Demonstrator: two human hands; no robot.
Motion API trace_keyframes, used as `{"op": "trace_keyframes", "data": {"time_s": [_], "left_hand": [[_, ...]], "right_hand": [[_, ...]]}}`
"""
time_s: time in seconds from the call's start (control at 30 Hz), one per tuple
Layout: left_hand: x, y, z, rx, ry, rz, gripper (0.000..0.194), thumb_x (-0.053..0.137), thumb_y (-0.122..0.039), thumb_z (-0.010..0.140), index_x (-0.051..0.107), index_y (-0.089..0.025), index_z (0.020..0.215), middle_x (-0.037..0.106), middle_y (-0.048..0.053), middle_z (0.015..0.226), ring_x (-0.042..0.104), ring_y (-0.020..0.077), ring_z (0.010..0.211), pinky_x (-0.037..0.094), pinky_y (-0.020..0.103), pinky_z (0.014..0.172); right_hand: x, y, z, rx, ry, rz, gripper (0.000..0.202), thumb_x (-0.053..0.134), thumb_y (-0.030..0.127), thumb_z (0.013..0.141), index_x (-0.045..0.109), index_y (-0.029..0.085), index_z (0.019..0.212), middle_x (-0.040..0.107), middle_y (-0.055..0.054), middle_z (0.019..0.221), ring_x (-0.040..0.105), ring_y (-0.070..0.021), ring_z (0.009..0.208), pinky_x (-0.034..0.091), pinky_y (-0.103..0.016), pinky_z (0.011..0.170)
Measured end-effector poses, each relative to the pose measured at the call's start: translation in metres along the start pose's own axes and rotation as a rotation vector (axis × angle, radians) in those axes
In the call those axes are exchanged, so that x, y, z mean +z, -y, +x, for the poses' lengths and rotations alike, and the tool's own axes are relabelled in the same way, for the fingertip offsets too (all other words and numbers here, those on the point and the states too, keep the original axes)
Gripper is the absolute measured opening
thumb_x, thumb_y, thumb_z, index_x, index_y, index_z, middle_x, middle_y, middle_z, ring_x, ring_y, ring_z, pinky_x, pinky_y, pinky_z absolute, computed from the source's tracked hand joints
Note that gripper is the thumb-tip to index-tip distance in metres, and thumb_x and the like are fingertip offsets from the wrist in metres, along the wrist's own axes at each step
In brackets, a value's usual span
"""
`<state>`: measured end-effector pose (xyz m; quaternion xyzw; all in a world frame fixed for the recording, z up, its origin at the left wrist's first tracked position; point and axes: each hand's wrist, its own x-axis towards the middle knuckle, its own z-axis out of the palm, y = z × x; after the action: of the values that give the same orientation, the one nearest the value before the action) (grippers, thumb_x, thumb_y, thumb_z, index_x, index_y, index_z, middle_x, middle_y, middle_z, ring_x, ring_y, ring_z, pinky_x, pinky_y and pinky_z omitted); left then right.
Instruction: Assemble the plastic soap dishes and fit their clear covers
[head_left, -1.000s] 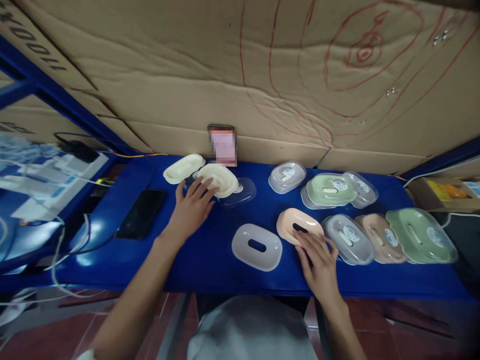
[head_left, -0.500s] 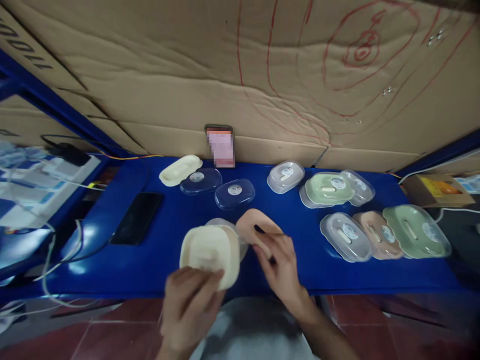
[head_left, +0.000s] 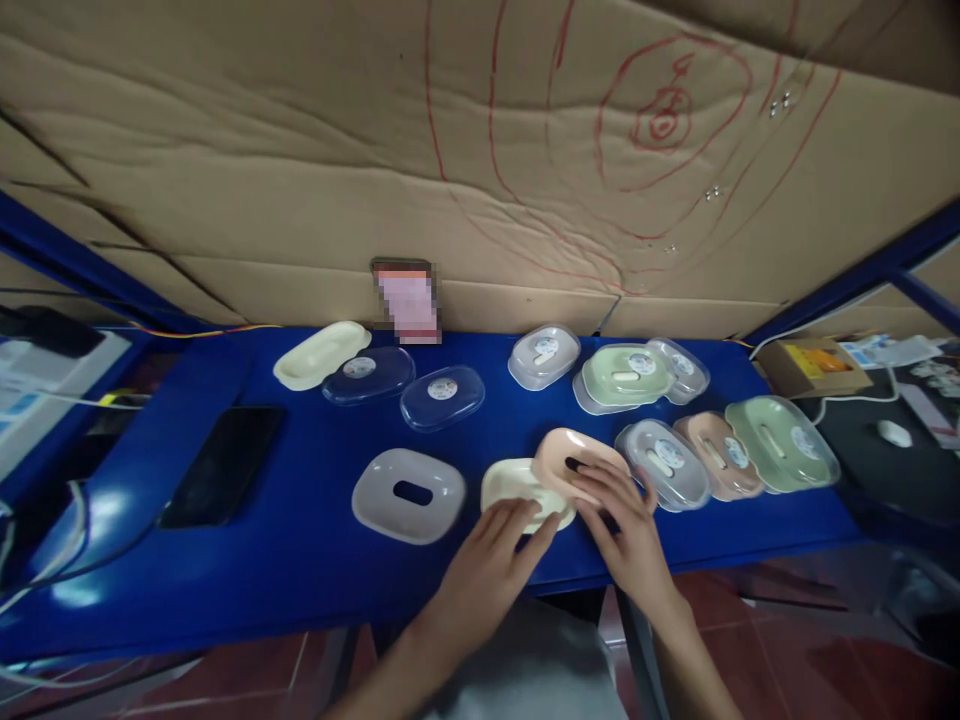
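My left hand is closed on the near edge of a cream oval soap dish low over the blue table. My right hand grips a peach oval piece with a slot, which overlaps the cream dish's right side. Fingers cover part of both pieces. To the left lies a grey oval piece with a central slot. Farther back are a long cream tray and two clear lids with round labels, one touching the tray, the other lid right of it.
At right stand several lidded soap dishes, among them a grey one, a peach one and a green one. A dark phone lies at left, with cables. Another phone leans on the cardboard wall.
The cream dish and peach piece have moved right and closer together with my hands. A grey slotted piece now lies uncovered at left. The view has shifted.
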<state>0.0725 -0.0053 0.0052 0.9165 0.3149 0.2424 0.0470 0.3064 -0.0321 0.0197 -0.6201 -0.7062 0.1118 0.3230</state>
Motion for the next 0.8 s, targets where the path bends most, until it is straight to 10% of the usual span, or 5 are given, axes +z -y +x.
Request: {"op": "trace_keyframes", "data": {"time_s": [0.4, 0.8], "left_hand": [[-0.026, 0.038, -0.036, -0.102, -0.058, 0.152, 0.037, 0.061, -0.017, 0.104, 0.068, -0.024, 0.140, 0.067, 0.011, 0.149, 0.060, 0.0323, 0.137, 0.055, 0.050, 0.110], [-0.059, 0.076, -0.058, -0.311, 0.035, 0.319, 0.048, 0.055, -0.037, 0.107, 0.056, -0.025, 0.154, 0.056, 0.020, 0.159, 0.061, 0.0393, 0.138, 0.043, 0.062, 0.116]], "right_hand": [[0.018, 0.036, 0.018, -0.429, 0.454, -0.056, 0.062, 0.047, 0.000, 0.099, 0.057, 0.032, 0.152, 0.065, -0.002, 0.153, 0.050, -0.0184, 0.152, 0.015, -0.058, 0.136], [0.033, 0.022, 0.029, -0.383, 0.357, -0.119, 0.056, 0.048, 0.006, 0.104, 0.055, 0.031, 0.153, 0.051, -0.009, 0.166, 0.038, -0.0278, 0.160, 0.018, -0.069, 0.132]]}}
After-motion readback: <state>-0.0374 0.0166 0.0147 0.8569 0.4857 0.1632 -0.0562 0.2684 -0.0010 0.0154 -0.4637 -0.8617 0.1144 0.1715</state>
